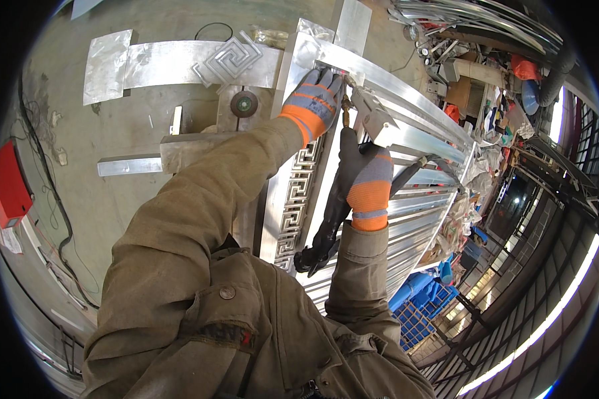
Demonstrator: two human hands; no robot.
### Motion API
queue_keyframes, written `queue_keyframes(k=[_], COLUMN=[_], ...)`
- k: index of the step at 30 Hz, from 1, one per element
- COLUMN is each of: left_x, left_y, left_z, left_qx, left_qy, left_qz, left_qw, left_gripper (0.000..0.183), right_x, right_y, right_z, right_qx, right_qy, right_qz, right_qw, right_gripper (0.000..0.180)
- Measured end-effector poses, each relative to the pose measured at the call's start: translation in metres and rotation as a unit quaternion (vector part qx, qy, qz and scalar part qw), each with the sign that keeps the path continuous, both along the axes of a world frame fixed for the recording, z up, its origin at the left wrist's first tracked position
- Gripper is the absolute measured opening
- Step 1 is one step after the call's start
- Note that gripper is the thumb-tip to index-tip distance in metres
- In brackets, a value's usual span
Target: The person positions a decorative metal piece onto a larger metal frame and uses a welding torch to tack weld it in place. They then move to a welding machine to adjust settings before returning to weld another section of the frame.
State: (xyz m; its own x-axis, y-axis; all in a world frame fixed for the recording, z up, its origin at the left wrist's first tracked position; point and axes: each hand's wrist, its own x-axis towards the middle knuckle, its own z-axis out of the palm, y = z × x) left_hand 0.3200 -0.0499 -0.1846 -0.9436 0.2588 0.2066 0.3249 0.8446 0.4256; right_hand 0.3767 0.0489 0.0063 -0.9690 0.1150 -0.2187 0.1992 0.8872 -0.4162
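My right hand, in an orange and grey work glove, grips a handheld welding gun, probably a laser type. The gun has a pale box-shaped body and a brass-coloured fitting. Its tip meets the corner of a bright metal frame, where a small red spot shows. Right beside the tip, my gloved left hand lies palm down on the frame, fingers stretched towards the corner. What lies under that palm is hidden. A Greek-key metal strip runs along the frame below my left wrist.
Left of the frame, a loose Greek-key piece rests on a flat metal bar. An abrasive disc is close by. A black cable and a red machine are at far left. Clutter and blue sheeting line the right.
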Motion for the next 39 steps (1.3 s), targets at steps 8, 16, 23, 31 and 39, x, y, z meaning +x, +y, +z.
queue_keyframes(k=[8, 16, 23, 31, 39], left_x=[0.0, -0.001, -0.001, 0.002, 0.0], left_y=[0.004, 0.001, -0.005, -0.009, -0.009], left_z=[-0.005, 0.001, 0.01, 0.018, 0.018], left_qx=[0.036, 0.038, 0.002, -0.057, -0.04], left_qy=[0.014, 0.008, -0.035, -0.011, -0.05], left_qz=[0.031, 0.026, -0.001, -0.014, -0.042], left_qw=[0.999, 0.999, 0.999, 0.998, 0.997], left_gripper=[0.047, 0.043, 0.043, 0.037, 0.04], right_x=[-0.004, -0.006, -0.009, -0.011, -0.013], right_y=[-0.001, -0.003, -0.003, -0.002, -0.001], right_z=[0.004, -0.007, -0.008, -0.009, -0.009], right_qx=[0.041, 0.04, 0.084, 0.127, 0.141], right_qy=[-0.058, -0.001, -0.008, -0.039, -0.057], right_qz=[0.002, 0.023, 0.033, 0.025, 0.011], right_qw=[0.997, 0.999, 0.996, 0.991, 0.988], right_gripper=[0.05, 0.062, 0.075, 0.081, 0.08])
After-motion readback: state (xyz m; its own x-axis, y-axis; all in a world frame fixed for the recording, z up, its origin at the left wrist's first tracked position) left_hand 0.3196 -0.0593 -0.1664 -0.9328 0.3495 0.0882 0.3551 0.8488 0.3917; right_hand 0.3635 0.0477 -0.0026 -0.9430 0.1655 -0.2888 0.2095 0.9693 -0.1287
